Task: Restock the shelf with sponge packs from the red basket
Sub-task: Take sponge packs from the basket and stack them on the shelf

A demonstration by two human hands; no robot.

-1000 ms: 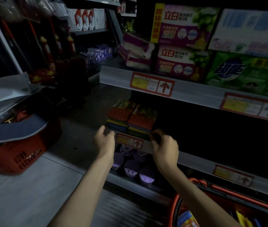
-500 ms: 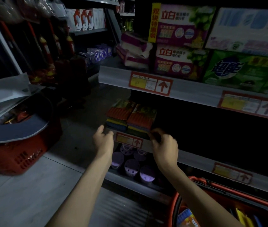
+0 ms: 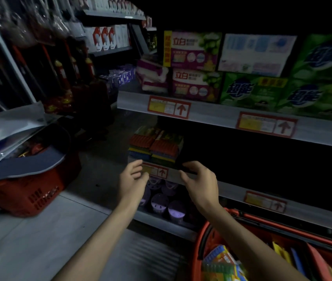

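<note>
The left hand [image 3: 133, 177] and right hand [image 3: 199, 179] are drawn back from the shelved sponge packs [image 3: 157, 145], each grip slack and empty: placement seems done.

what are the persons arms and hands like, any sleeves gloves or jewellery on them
The left forearm and right forearm are bare as far as the frame shows, with no sleeve in view. The left hand and right hand wear no gloves. No watch, ring or bracelet shows, though the light is dim.

left grip [image 3: 133, 178]: bare | right grip [image 3: 200, 180]: bare | left forearm [image 3: 102, 234]: bare | right forearm [image 3: 240, 238]: bare
</note>
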